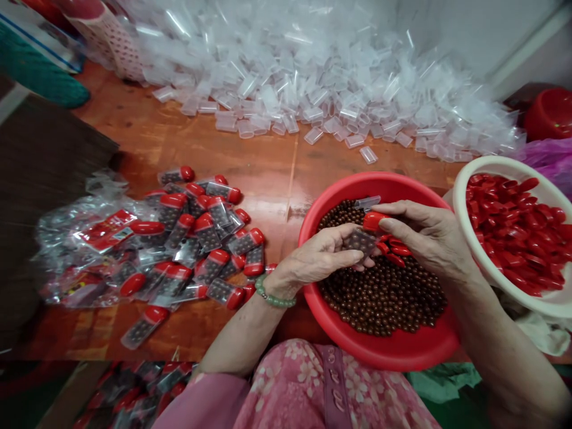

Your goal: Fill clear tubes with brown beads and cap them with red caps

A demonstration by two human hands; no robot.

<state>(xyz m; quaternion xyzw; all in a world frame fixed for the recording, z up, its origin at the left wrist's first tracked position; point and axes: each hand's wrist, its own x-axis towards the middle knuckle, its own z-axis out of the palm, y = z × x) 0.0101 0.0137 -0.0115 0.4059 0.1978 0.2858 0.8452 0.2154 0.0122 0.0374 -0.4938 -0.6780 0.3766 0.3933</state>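
The left hand (319,253) is closed around a small clear tube (360,242) full of brown beads, and it holds the tube low over a red tub. The right hand (424,235) pinches a red cap (374,221) with its thumb and first finger, right by the end of that tube. A bit of clear plastic (367,202) pokes out just past the cap. A few more red caps (395,250) sit under the right hand's fingers. A green bead bracelet (272,300) goes around the left wrist. The red tub (379,351) sits right under the hands, and lots of round brown beads (384,298) lie in it. Just to the right is a white bowl (465,238) heaped with red caps (513,232). To the left, on the shiny wood table (268,161), lies a big heap of shut tubes with red caps (196,238), many in clear bags. Far away on the table is a huge pile of empty clear tubes (286,101). Near the body is a pink flower shirt (295,387).
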